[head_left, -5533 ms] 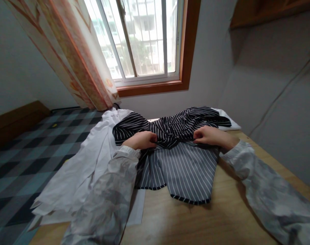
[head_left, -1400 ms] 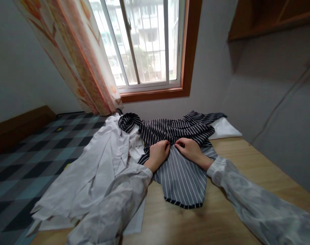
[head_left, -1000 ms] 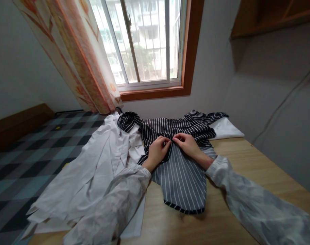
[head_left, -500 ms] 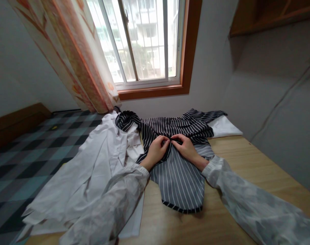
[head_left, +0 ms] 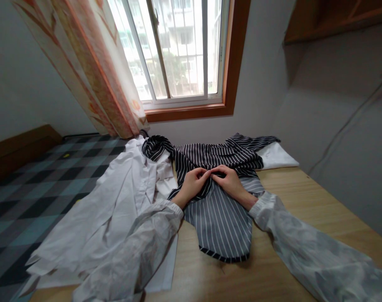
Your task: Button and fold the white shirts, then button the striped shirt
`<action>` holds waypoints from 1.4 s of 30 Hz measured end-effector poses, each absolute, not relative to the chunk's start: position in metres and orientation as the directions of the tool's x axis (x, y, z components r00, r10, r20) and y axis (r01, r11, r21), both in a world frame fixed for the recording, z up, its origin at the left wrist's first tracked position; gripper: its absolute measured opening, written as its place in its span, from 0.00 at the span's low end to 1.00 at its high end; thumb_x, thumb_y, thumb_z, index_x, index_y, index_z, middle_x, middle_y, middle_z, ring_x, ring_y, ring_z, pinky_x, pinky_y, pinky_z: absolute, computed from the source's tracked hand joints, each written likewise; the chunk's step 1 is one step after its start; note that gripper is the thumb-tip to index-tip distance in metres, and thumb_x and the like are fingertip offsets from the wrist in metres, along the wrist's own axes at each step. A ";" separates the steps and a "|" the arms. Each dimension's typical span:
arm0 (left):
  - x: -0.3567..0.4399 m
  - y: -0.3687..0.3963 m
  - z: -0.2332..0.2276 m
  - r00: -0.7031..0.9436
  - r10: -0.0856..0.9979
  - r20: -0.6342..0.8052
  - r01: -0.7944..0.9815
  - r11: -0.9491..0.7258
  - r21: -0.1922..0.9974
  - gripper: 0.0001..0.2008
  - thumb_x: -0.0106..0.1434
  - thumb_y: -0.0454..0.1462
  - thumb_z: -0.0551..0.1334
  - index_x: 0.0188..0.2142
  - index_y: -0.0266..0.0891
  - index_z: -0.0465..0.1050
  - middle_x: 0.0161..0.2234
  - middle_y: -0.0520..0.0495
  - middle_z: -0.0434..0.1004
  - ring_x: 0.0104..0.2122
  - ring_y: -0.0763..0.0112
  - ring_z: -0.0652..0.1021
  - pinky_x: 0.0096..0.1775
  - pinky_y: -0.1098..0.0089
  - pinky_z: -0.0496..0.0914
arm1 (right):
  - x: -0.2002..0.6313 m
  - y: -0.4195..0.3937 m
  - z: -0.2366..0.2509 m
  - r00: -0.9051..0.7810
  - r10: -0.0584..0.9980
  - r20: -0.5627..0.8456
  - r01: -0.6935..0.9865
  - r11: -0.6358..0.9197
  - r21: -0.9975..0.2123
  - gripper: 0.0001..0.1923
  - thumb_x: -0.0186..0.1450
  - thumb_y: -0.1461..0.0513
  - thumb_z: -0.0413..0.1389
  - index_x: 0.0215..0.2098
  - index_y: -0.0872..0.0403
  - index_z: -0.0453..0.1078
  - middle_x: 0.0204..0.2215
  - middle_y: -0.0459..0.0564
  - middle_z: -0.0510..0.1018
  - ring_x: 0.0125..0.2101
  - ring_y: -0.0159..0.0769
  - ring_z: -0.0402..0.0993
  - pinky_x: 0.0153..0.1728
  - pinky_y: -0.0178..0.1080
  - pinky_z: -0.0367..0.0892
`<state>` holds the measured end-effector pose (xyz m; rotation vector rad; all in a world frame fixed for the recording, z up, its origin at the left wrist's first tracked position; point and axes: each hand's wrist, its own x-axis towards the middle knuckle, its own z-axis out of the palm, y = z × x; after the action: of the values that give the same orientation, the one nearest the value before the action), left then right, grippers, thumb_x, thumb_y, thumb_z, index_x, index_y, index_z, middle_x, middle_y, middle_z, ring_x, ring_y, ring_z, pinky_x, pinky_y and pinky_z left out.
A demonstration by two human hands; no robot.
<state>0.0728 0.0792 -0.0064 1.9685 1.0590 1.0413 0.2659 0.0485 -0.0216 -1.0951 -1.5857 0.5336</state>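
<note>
A black shirt with white stripes [head_left: 206,155] lies spread on the wooden table, its grey striped inner side [head_left: 224,226] turned up toward me. My left hand [head_left: 193,183] and my right hand [head_left: 228,180] meet at the middle of the shirt. Both are closed in a pinch on its fabric, with the fingertips touching or nearly so. Whatever small part sits between the fingertips is too small to make out. To the left, beside my left forearm, lies a white shirt [head_left: 115,214], with one black striped sleeve resting over its top.
The wooden table [head_left: 313,218] reaches to the right wall. A folded white cloth [head_left: 277,157] lies at its far right, partly under the striped shirt. On the left is a bed with a checked cover [head_left: 17,209]. A curtain [head_left: 105,84] hangs beside the window [head_left: 181,50].
My fingertips have shifted slightly, and the two hands' fingers now come closer together at the pinched fabric. The shirts lie as before.
</note>
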 end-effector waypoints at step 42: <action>0.070 0.085 -0.015 0.285 0.907 0.311 0.301 -0.393 0.869 0.10 0.65 0.41 0.73 0.43 0.40 0.88 0.41 0.43 0.90 0.34 0.63 0.86 0.35 0.68 0.78 | 0.268 0.053 -0.029 0.081 0.900 0.428 0.358 0.374 -0.855 0.10 0.67 0.54 0.64 0.41 0.51 0.83 0.38 0.52 0.88 0.38 0.44 0.85 0.43 0.43 0.77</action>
<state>0.0696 0.0853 -0.0151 1.8543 1.0858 1.0983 0.2678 0.0532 -0.0293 -1.1884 -1.4967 0.5968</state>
